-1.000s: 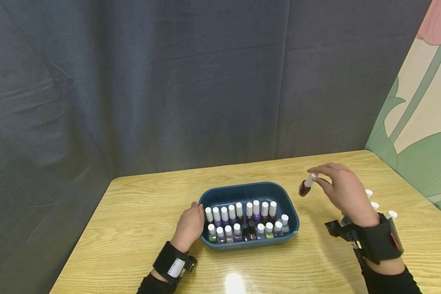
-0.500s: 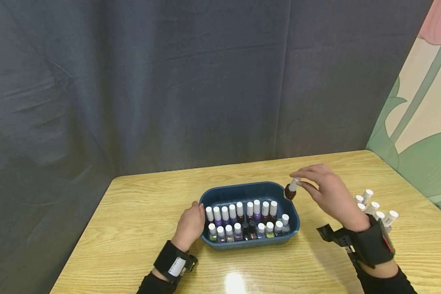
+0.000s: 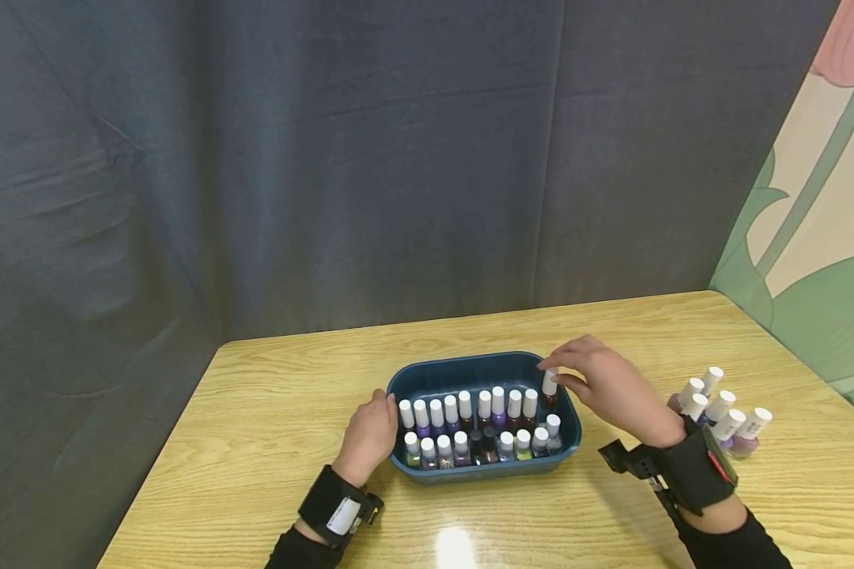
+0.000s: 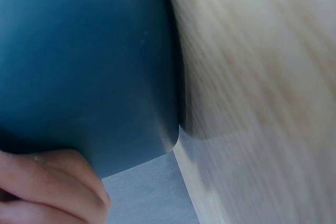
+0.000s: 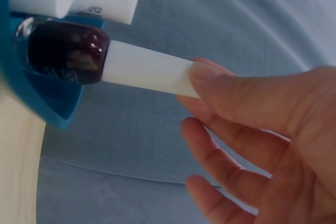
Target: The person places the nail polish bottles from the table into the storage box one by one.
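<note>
My right hand (image 3: 610, 387) pinches the white cap of a dark red nail polish bottle (image 5: 68, 53) between thumb and fingertips. The bottle stands nearly upright inside the right end of a dark blue oval tub (image 3: 462, 368), at the end of the back row. Two rows of nail polish bottles (image 3: 498, 411) fill the tub's front part, mostly white-capped, a couple black-capped. At the tub's left end my left hand (image 3: 368, 433) grips the rim; the left wrist view shows its bent fingers (image 4: 58, 182) against the outer wall. Its thumb is hidden there.
Several more white-capped nail polish bottles (image 3: 743, 438) stand in a cluster on the wooden table (image 3: 270, 442), right of the tub and beside my right wrist. A dark grey curtain (image 3: 398, 197) hangs behind the table, and a painted wall (image 3: 825, 261) borders its right side.
My right hand has carried the dark red bottle leftward and down from above the table into the tub's right end. The bottle cluster is less covered now. My left hand has stayed put.
</note>
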Demonstrator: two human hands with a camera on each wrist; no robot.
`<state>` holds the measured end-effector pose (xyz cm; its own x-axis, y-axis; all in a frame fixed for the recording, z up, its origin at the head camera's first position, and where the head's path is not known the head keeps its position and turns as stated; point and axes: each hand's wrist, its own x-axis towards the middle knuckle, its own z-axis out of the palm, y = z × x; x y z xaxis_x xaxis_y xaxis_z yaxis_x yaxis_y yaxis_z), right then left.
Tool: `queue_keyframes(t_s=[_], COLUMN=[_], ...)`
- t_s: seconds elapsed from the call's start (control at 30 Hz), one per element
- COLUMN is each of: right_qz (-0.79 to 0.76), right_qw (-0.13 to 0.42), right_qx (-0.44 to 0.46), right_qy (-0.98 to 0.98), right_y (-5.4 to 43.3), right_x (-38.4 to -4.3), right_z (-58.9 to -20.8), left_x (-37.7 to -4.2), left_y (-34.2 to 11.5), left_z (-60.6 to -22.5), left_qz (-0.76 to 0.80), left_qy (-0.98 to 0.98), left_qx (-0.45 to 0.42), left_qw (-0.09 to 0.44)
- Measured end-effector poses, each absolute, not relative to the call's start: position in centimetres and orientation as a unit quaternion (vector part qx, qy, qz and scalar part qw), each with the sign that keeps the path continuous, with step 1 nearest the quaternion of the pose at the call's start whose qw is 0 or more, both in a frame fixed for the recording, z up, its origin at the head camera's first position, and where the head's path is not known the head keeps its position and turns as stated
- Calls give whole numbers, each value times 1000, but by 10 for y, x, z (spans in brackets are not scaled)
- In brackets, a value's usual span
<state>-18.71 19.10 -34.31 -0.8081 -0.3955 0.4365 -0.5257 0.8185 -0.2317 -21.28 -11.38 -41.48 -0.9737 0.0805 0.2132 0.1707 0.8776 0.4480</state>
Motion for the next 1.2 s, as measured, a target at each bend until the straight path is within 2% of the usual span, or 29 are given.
queue_keyframes(t_s=[0.43, 1.2], right_qz=[140, 124], right_qw=[162, 155], right_qx=[263, 278], right_qy=[-941, -940], right_y=[185, 181], right_x=[-189, -193], right_z=[-350, -360], left_x=[-214, -214], left_y=[-115, -115], left_z=[-415, -414], left_qz=[-241, -242], left_qy=[-965, -964], left_qx=[-62, -66], left_qw=[83, 82])
